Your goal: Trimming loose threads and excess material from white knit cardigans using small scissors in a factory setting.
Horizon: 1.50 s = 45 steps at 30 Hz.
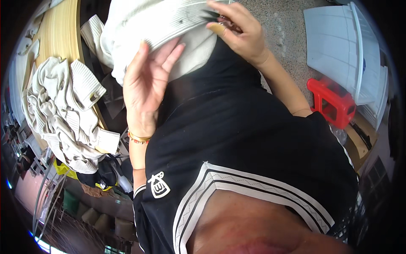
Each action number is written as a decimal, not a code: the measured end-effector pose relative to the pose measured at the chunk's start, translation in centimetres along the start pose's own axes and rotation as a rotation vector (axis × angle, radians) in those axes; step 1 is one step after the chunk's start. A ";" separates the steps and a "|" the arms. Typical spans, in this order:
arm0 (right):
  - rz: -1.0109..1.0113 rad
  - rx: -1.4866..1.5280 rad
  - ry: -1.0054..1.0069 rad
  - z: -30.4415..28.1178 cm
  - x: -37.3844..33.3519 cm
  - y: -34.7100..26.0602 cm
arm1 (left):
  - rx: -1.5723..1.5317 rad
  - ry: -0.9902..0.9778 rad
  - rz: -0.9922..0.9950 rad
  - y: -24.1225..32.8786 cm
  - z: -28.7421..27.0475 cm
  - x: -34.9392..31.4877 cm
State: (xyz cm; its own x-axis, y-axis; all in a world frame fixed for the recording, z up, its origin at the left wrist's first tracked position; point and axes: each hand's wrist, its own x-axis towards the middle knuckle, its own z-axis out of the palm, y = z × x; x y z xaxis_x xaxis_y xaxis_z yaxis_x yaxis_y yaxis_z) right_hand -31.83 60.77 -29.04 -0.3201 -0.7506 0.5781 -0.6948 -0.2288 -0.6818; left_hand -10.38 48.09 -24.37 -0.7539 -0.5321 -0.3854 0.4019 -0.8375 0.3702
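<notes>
R of pale wooden bench [59, 31] is white rib-hemmed knit garment [141, 23], w/ L hand [146, 84] loosely spread at its edge (can't tell if gripping) & R hand [247, 38], farther from bench, holding small dark pointed tool [209, 16].

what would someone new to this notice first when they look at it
The eye would likely go first to the white ribbed-knit garment at the top centre, its edge by the left hand, while the right hand holds a small dark pointed tool. Next comes the bright red plastic frame-like object at the right, below a pale blue plastic container. At the left, a crumpled heap of cream knitted fabric lies on a pale wooden surface.
</notes>
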 end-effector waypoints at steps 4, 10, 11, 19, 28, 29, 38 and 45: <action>0.608 0.485 0.084 0.2 -1.7 4.8 | -0.093 -0.024 0.032 2.7 -1.4 -0.9; 1.128 0.773 -0.066 -0.2 -2.1 12.2 | 1.125 0.226 -0.249 8.7 -3.1 -3.0; 1.134 0.927 -0.116 -0.2 -1.5 11.4 | 1.202 0.327 -0.238 9.2 -1.9 -3.7; 1.307 1.254 0.002 6.4 -1.8 13.8 | 2.152 0.448 -0.068 12.9 -2.6 -2.5; 1.018 1.282 0.080 0.6 3.7 10.0 | 2.018 0.035 0.784 9.6 2.4 -2.6; 0.830 1.466 0.073 -1.0 4.9 11.3 | 2.004 -0.173 0.852 9.3 2.9 -0.9; 0.389 1.513 0.058 -0.4 16.9 -10.1 | 1.985 -0.337 0.839 7.8 3.3 5.9; 0.488 1.293 0.048 -7.7 14.6 -4.9 | 1.241 -0.805 0.533 5.1 8.8 -0.2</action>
State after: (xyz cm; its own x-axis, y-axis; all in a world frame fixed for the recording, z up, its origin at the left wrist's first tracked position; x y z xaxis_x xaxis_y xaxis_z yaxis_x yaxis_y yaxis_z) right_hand -38.04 55.71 -13.86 -0.3955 -0.9044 0.1598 0.5703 -0.3783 -0.7292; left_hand -12.76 44.98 -14.99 -0.9011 -0.1791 0.3949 0.3456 0.2534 0.9035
